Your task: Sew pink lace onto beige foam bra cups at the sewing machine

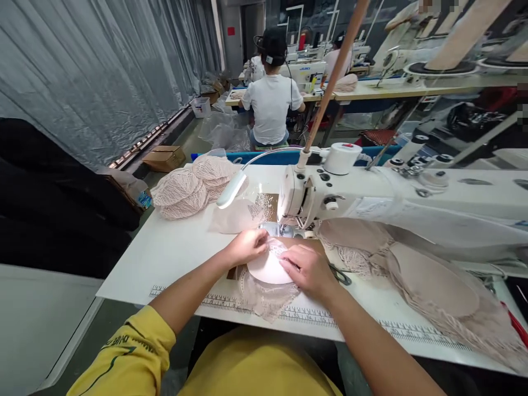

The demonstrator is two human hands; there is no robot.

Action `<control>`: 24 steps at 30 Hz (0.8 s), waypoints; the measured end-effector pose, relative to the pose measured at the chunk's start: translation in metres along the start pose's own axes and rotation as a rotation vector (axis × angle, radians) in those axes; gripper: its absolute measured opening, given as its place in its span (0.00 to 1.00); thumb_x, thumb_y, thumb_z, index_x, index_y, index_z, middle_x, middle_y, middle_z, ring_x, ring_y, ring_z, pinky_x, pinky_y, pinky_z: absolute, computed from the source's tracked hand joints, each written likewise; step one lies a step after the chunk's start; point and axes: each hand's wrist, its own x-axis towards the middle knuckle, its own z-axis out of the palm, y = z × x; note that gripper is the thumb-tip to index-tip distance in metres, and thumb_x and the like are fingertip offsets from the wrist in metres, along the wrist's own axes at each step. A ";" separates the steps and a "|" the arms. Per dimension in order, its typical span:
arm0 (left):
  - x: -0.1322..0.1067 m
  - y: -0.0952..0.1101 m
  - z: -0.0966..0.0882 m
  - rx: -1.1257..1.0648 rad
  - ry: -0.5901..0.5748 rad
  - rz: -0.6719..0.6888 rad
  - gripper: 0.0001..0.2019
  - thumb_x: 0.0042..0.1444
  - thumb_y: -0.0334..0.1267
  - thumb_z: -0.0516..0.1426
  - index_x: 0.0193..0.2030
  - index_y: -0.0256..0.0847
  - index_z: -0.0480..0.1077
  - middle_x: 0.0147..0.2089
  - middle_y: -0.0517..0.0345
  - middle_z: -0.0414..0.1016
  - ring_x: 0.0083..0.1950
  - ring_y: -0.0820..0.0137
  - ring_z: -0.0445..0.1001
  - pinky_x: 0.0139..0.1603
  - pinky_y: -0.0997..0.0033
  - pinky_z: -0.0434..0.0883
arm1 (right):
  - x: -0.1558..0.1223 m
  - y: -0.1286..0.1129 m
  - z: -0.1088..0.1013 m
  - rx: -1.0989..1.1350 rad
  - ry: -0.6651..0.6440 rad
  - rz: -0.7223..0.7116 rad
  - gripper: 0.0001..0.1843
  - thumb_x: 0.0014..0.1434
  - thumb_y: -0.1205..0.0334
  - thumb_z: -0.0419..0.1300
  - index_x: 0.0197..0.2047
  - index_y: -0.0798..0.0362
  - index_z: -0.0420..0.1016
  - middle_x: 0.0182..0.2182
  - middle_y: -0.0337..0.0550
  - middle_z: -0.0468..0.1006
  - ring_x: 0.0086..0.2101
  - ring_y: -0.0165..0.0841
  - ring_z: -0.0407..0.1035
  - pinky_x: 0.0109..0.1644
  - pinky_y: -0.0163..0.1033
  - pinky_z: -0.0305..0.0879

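A pale pink padded cup [269, 268] with a lace piece [266, 294] under it lies on the white sewing table [173, 250], just in front of the needle of the white sewing machine [371, 192]. My left hand [246, 246] pinches the cup's far left edge, fingers closed on the fabric. My right hand [307, 269] presses flat on the cup's right side, fingers curled over it. Small scissors [340, 275] lie just right of my right hand.
A stack of lace cups [190, 187] sits at the table's far left. More cups and lace [437, 280] pile up under the machine arm on the right. A lamp [231, 190] hangs over the work. A person in a white shirt [270, 107] sits ahead. Cardboard boxes [164, 158] lie on the floor.
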 end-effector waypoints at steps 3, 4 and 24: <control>0.006 0.001 -0.005 0.083 0.109 -0.043 0.05 0.58 0.32 0.50 0.36 0.39 0.67 0.32 0.57 0.72 0.32 0.68 0.70 0.32 0.71 0.67 | -0.001 0.002 0.004 -0.121 -0.065 0.026 0.14 0.63 0.65 0.50 0.32 0.53 0.75 0.26 0.42 0.73 0.30 0.32 0.63 0.35 0.36 0.56; 0.005 0.003 -0.008 0.117 0.146 -0.046 0.07 0.59 0.32 0.49 0.38 0.39 0.67 0.34 0.55 0.72 0.34 0.67 0.71 0.34 0.70 0.67 | -0.001 0.002 0.005 -0.140 -0.068 0.029 0.14 0.63 0.66 0.50 0.32 0.53 0.75 0.26 0.41 0.72 0.29 0.31 0.63 0.35 0.36 0.56; 0.001 0.008 0.011 0.424 -0.042 0.333 0.19 0.61 0.40 0.51 0.57 0.35 0.65 0.59 0.43 0.68 0.56 0.58 0.69 0.53 0.56 0.70 | 0.008 0.007 0.012 -0.326 -0.069 0.215 0.17 0.62 0.61 0.55 0.52 0.54 0.73 0.40 0.48 0.77 0.38 0.38 0.68 0.42 0.42 0.64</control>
